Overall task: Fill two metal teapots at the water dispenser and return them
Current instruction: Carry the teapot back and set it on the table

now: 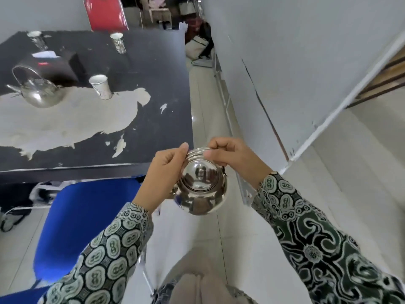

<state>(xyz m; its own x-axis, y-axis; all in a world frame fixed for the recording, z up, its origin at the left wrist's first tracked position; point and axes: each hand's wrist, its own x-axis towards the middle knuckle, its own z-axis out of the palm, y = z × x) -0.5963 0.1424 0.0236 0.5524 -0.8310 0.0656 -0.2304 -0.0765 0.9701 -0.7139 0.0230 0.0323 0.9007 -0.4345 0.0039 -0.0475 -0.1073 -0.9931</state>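
Both hands (197,163) grip one teapot's (200,189) raised handle (197,152).

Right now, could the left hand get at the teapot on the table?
Probably not yet. The left hand shares the handle of the held teapot with the right hand, and the table teapot sits well off, beyond the blue chair.

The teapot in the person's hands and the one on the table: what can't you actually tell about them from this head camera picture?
- Held teapot: water level hidden by its closed lid; spout hidden behind the left hand.
- Its handle: mostly covered by the left hand and right hand.
- Table teapot: contents hidden by its metal body.
- Water dispenser: not in view anywhere.
- Cups: too distant to see inside.
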